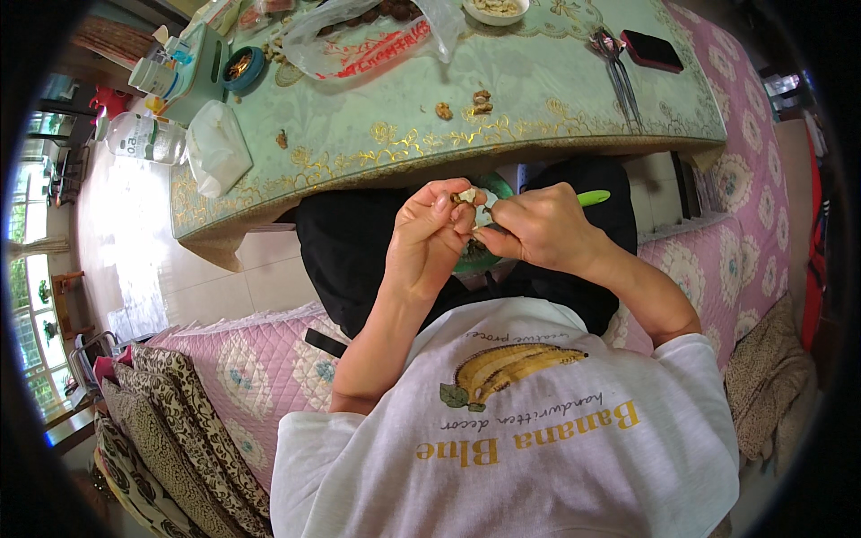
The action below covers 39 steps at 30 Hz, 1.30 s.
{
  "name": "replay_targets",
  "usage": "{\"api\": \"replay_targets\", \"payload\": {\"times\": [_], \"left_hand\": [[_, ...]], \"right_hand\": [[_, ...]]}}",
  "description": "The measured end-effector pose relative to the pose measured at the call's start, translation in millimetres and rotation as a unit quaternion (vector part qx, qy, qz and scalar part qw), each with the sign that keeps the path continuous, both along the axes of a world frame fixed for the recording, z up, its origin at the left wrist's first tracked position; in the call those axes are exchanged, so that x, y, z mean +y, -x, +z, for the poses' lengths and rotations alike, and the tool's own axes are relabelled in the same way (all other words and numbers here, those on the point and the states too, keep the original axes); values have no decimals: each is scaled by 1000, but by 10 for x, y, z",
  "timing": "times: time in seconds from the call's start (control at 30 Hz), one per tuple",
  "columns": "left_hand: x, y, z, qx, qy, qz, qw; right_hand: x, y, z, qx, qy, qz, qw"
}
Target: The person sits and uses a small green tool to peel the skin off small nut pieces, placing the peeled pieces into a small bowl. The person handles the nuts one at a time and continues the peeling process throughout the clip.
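Observation:
In front of my lap, my left hand point(434, 232) pinches a small walnut piece point(466, 196), pale on top and brown at the side. Close beside it, my right hand point(548, 225) is closed, thumb and forefinger near the walnut piece. A lime-green handle point(594, 198) juts out past the far side of my right hand, in line with its grip; the tool's other end is hidden. Beneath both hands, between my knees, a green container point(496, 185) shows dark bits inside, mostly covered by my fingers.
On the tablecloth point(377, 121) lie walnut pieces point(481, 102), a metal nutcracker-like tool point(617, 77), a phone point(651, 50), a plastic bag point(370, 44), a white bowl point(496, 12) and a blue bowl point(243, 68). A clear bottle point(146, 138) stands left. The table edge is just beyond my knees.

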State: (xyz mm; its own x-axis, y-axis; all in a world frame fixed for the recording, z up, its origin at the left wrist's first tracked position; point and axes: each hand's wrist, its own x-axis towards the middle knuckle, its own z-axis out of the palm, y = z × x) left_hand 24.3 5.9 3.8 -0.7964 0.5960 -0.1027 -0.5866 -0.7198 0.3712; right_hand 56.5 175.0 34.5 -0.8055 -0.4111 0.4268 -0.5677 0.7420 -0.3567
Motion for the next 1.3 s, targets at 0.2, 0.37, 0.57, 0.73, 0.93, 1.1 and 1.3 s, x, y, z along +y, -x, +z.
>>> {"api": "replay_targets", "payload": {"times": [0.2, 0.37, 0.57, 0.73, 0.93, 1.1, 1.3], "left_hand": [[-22, -5, 54, 100, 59, 75, 990], [-35, 38, 93, 209, 124, 112, 964], [-103, 74, 101, 280, 132, 114, 944], [-112, 83, 83, 298, 144, 109, 937], [-111, 97, 51, 332, 141, 106, 927], [-123, 133, 56, 375, 153, 98, 909], [-157, 195, 74, 408, 182, 79, 891]], "right_hand": [[25, -26, 83, -50, 17, -37, 998], [-44, -43, 169, -92, 63, -47, 993], [-39, -41, 226, -114, 63, -32, 991], [-39, -64, 97, -76, 50, -53, 994], [-52, -48, 180, -108, 82, -27, 990], [-55, -26, 173, -136, 79, -11, 987], [-81, -28, 172, -156, 92, 3, 984]]}}
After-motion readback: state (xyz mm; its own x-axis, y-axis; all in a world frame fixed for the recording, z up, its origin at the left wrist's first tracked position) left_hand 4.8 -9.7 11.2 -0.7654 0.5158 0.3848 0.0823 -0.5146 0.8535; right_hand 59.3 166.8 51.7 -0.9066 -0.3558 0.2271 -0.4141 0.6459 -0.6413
